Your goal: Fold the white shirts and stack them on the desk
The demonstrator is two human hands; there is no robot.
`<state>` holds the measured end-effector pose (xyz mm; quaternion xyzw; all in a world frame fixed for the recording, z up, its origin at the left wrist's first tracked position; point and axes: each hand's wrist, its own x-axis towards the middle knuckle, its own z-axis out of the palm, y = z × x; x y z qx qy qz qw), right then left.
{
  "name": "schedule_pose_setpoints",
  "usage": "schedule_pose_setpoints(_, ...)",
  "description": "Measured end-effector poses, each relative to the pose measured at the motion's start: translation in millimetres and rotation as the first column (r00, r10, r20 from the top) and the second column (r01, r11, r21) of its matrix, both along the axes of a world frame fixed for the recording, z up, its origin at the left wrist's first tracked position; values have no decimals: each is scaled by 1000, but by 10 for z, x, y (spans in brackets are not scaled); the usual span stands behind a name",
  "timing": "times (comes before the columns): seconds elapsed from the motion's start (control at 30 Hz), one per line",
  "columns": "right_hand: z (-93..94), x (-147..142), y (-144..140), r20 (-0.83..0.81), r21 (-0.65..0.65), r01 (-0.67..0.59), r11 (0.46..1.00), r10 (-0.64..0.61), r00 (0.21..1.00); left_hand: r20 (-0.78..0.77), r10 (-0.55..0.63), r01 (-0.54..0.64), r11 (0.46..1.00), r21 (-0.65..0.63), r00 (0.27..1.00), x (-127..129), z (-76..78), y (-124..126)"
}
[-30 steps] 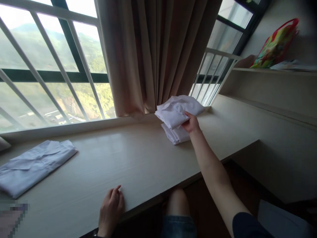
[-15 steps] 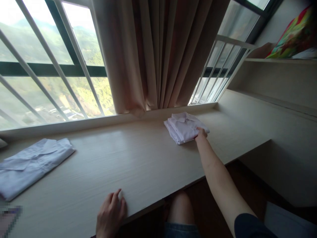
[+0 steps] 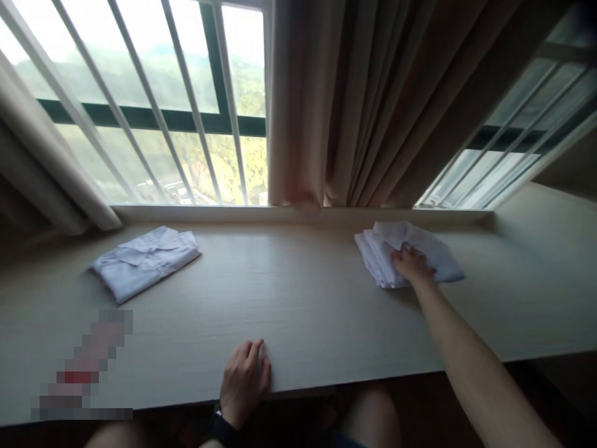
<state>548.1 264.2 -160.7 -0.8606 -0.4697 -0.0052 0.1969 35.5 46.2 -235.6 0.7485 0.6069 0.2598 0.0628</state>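
A pile of folded white garments (image 3: 436, 242) sits on the right part of a pale tabletop (image 3: 289, 298), toward the back edge. Its layered folds show along the left side; how many pieces it holds cannot be told. The person's right hand (image 3: 414, 264) lies on top of the pile, palm down, fingers slightly spread and touching the cloth; it does not appear to pinch any of it.

A second ago this hand held the upper garment raised above the lower one, by its near edge. Now that garment rests on the other, and the hand has moved from the edge onto the top face, so the pieces form one stack.

Well apart on the left, another folded white garment (image 3: 144, 261), apparently a collared shirt, lies flat and at a slant, touched by neither hand.

Between them, at the near edge of the tabletop, rests the left hand (image 3: 246, 376), fingers loosely curled, with nothing visible in it; a dark band (image 3: 222, 429) circles the wrist. At the near left, a pixelated object (image 3: 84, 367) is unreadable. Behind, a brown curtain (image 3: 382, 93) hangs beside a barred window (image 3: 153, 155) overlooking green hills.
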Motion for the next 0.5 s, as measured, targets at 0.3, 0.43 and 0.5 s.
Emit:
schedule_pose_setpoints(0.3,-753,-1339,-453,46,352,-368,861,377,925,257,-36,73,988,-137,966,-257,193,136)
schedule_pose_setpoints(0.43,-1069,-1804,-576,-66,163,-405,900,419,906,192,221,-201,973,-116,956,-1036,550,982)
schedule_pose_setpoints(0.5,-1124,-1869,-583,-55,121,-368,922,376,925,234,480,-453,877,-161,846,-1520,758,1490)
